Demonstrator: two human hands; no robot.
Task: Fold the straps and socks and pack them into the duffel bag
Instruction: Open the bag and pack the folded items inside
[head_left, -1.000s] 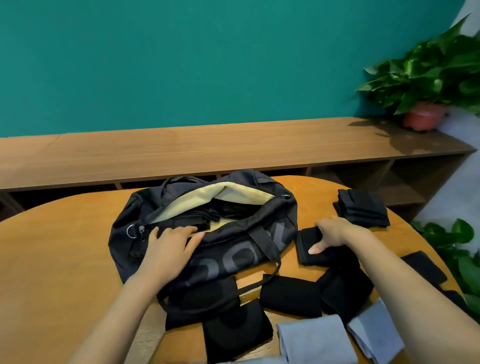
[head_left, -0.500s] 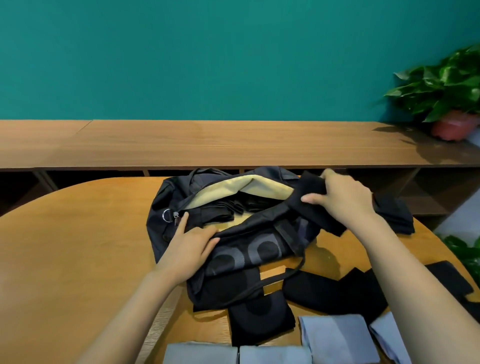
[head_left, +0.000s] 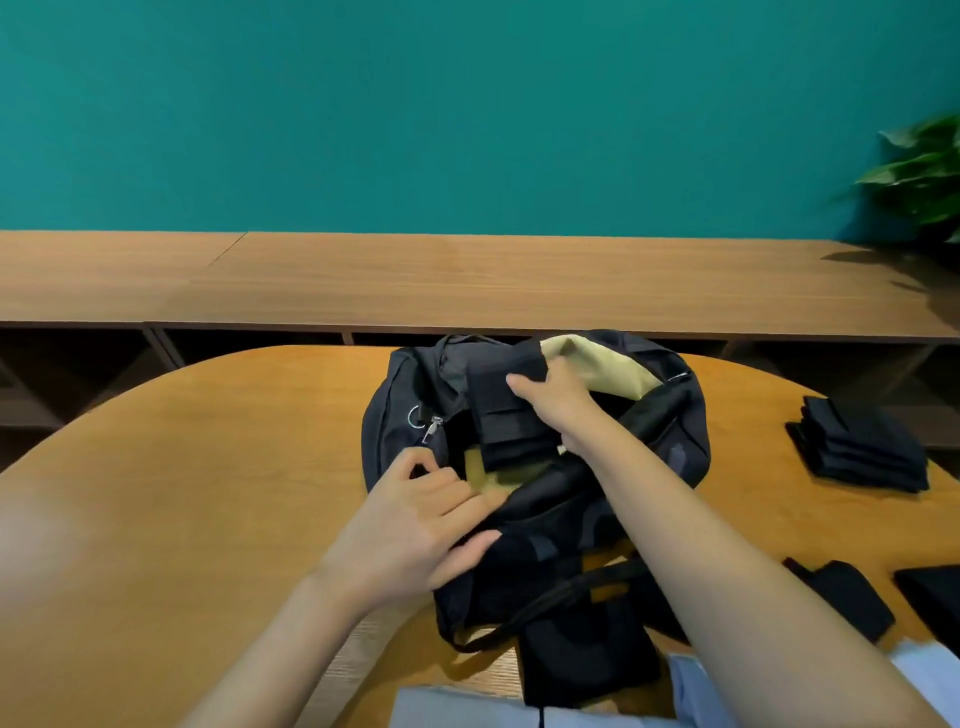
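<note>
The black duffel bag (head_left: 670, 441) lies unzipped in the middle of the round wooden table (head_left: 208, 467), its tan lining showing. My right hand (head_left: 553, 400) grips a folded black piece (head_left: 498, 410) over the bag's opening, its lower end inside the bag. My left hand (head_left: 415, 525) grips the bag's near rim beside the zipper pull and holds the opening apart. A black carry strap (head_left: 540, 608) of the bag trails toward me.
A stack of folded black pieces (head_left: 862, 447) sits at the table's right. More black pieces (head_left: 841, 597) and folded light-blue cloths (head_left: 467, 706) lie near the front edge. A long wooden shelf (head_left: 467, 280) runs behind the table; a plant (head_left: 924, 176) stands at far right.
My right hand carried the folded black piece from the bag's right end leftward and down into the opening. My left hand shifted from the bag's front face to gripping its near rim.
</note>
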